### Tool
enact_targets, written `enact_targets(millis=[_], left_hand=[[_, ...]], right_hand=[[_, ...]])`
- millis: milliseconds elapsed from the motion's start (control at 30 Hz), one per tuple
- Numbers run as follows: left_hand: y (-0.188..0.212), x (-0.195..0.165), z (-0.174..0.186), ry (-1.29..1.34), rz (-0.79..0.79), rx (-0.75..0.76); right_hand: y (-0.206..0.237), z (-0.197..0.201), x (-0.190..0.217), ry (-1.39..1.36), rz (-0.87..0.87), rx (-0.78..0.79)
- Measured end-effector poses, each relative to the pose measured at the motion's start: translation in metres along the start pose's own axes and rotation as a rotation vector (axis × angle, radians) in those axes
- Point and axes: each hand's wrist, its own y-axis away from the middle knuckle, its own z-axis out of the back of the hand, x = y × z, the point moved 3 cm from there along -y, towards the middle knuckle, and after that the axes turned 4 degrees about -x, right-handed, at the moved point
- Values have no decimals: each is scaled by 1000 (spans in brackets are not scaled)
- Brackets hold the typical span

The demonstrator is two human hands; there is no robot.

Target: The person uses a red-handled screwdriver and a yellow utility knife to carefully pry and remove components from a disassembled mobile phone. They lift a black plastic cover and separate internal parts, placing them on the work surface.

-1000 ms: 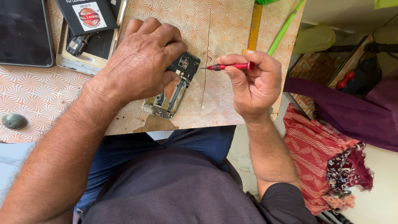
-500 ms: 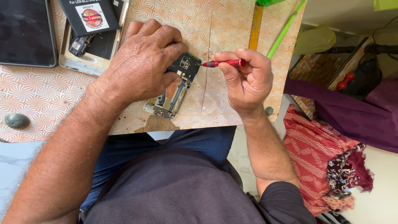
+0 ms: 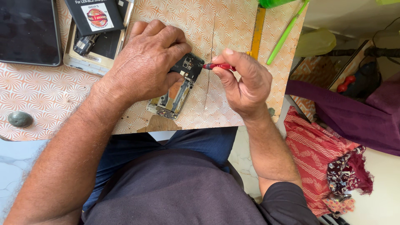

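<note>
Hands come first. Our left hand (image 3: pixel 146 68) lies flat over an opened phone (image 3: pixel 177 89) near the middle of the frame, fingers curled down on its top to press it on the table (image 3: pixel 37 96). We can see the phone's dark top part and its shiny insides poking out below our fingers. Our right hand (image 3: pixel 246 85) sits just right of the phone and pinches a small red screwdriver (image 3: pixel 218 66) between thumb and first fingers. Its tip touches the top right corner of the phone.

The table has an orange and white swirl pattern. In the upper left we see a dark tablet (image 3: pixel 27 31), and beside it another open phone (image 3: pixel 98 46) with a black battery (image 3: pixel 93 14) lying on top. A small grey stone (image 3: pixel 20 119) sits at the left edge. A green stick (image 3: pixel 286 32) and a yellow ruler (image 3: pixel 258 29) lie at the upper right. Red and purple cloth (image 3: pixel 329 141) is piled on the right side of the frame.
</note>
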Motion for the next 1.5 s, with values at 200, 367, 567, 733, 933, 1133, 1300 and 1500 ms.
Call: enact_targets(millis=[200, 367, 567, 733, 933, 1133, 1300, 1500], left_hand=[[0, 0, -4, -8, 8, 12], [-2, -3, -4, -30, 17, 26], [24, -30, -3, -322, 154, -44], [50, -40, -5, -241, 304, -185], [65, -35, -11, -199, 309, -220], [72, -31, -10, -197, 293, -266], [79, -29, -5, -231, 283, -272], [84, -27, -6, -219, 277, -276]], right_hand=[[4, 0, 0, -18, 1, -12], [5, -2, -7, -52, -43, -61], [7, 2, -17, -268, -459, -15], [-10, -18, -5, 230, -100, 317], [-16, -45, 4, 375, -109, 394], [-26, -47, 3, 331, -73, 462], [-33, -50, 10, 293, -110, 539], [-34, -53, 12, 288, -129, 537]])
